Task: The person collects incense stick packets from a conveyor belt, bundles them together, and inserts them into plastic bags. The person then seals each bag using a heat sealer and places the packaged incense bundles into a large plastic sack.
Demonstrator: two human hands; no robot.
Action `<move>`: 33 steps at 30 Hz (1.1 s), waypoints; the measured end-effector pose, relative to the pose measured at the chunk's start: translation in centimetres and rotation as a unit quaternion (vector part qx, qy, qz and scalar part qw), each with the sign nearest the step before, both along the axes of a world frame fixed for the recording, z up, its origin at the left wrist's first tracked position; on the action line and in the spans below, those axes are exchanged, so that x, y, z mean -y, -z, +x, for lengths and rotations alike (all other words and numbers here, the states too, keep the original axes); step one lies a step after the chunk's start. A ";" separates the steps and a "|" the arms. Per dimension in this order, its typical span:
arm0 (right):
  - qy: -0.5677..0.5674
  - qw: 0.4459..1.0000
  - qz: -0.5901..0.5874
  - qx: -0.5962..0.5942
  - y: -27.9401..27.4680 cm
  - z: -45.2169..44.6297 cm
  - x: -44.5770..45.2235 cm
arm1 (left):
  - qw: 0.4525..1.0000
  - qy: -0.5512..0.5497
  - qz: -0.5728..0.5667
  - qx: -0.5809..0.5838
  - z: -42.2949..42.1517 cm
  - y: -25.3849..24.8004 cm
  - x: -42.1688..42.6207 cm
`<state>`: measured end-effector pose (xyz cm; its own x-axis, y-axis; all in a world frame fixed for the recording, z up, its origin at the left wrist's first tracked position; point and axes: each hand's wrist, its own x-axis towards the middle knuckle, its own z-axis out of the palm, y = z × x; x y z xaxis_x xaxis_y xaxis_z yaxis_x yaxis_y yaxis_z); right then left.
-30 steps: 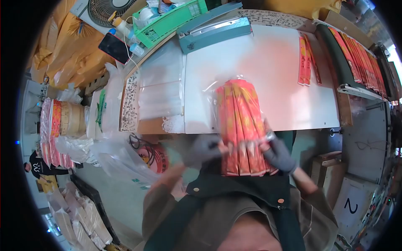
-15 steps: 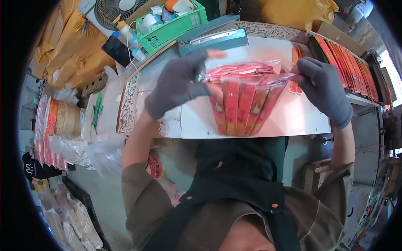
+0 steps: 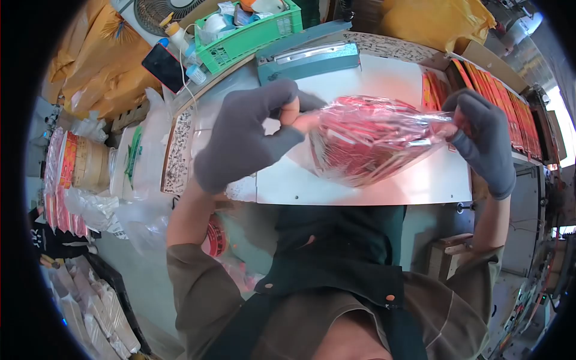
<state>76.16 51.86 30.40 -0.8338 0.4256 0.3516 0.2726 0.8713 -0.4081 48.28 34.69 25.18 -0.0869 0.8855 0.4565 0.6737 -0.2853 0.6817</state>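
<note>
Between my hands, over the white tabletop, is a clear plastic bag filled with several red packets. The bag's film is stretched and wrinkled, and its top faces me. My left hand, in a grey fingerless glove, pinches the bag's left edge. The right edge is gripped by my right hand, in a matching glove, with the film gathered at the fingertips. Just beyond the bag sits a blue-grey bag sealer.
A green crate of bottles and odds and ends stands at the back left, near a phone. Rows of red packets fill a box at the right. Yellow sacks lie behind the table.
The packets' upright faces have tipped out of view, and the bag's top now shows. Film is pulled taut between my hands. The right hand shifted slightly outward and down.
</note>
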 end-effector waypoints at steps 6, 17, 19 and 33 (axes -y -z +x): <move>-0.131 0.990 0.040 0.041 4.0 -5.8 1.5 | 0.991 0.020 0.088 0.099 2.7 -1.7 -0.6; -0.149 0.958 0.232 -0.073 1.9 -12.5 1.7 | 0.995 0.023 -0.053 0.079 2.9 11.7 -1.1; -0.114 0.956 0.226 -0.149 3.4 -15.2 -1.9 | 0.963 -0.001 -0.149 0.224 3.2 9.1 -3.4; 0.100 0.970 -0.023 -0.219 10.3 -29.3 -22.3 | 0.803 0.004 -0.159 0.575 -6.4 18.2 -17.0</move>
<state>46.88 74.20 20.10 -0.5083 0.5873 0.6299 0.2267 0.7968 -0.5601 41.84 51.71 6.93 -0.2820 0.9442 -0.1699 -0.4540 0.0247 0.8906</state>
